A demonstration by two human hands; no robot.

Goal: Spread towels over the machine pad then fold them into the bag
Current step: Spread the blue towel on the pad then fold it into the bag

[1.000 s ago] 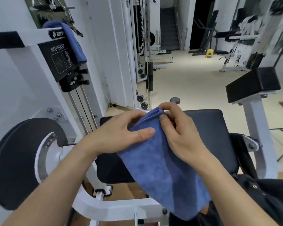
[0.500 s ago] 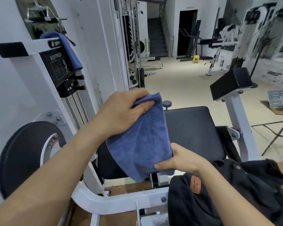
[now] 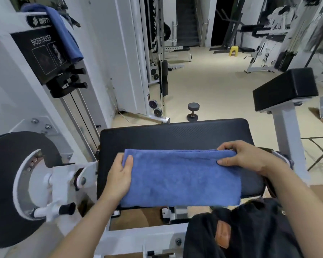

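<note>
A gym room with pale beige flooring and white walls stretches behind one black machine pad (image 3: pixel 175 135), the wide, flat, textured cushion at the centre of the view. The pad belongs to a white-framed machine (image 3: pixel 50 112) rising to the pad's left, with a black label reading "BICEP/TRICEP". One large black round disc (image 3: pixel 6 183) sits left of the pad on that frame. One smaller black cushion (image 3: pixel 285 88) stands on a white post to the pad's right and beyond it. One black bag (image 3: pixel 250 229) with a brown patch lies below the pad's near right corner, closest to the viewer. There are two blue towels. One folded towel (image 3: pixel 181 175) lies flat across the pad's near half, its near edge hanging just past the pad's front. The second towel (image 3: pixel 67 34) is draped over the machine's top, high to the pad's left. Two bare hands grasp the folded towel. The left hand (image 3: pixel 119 175) pinches its left edge, thumb on top. The right hand (image 3: pixel 248 159) grips its far right corner, fingers curled over the edge. One black dumbbell (image 3: pixel 193 112) stands on the floor just beyond the pad. One yellow stool (image 3: pixel 233 51) sits far behind the pad among other gym equipment.
</note>
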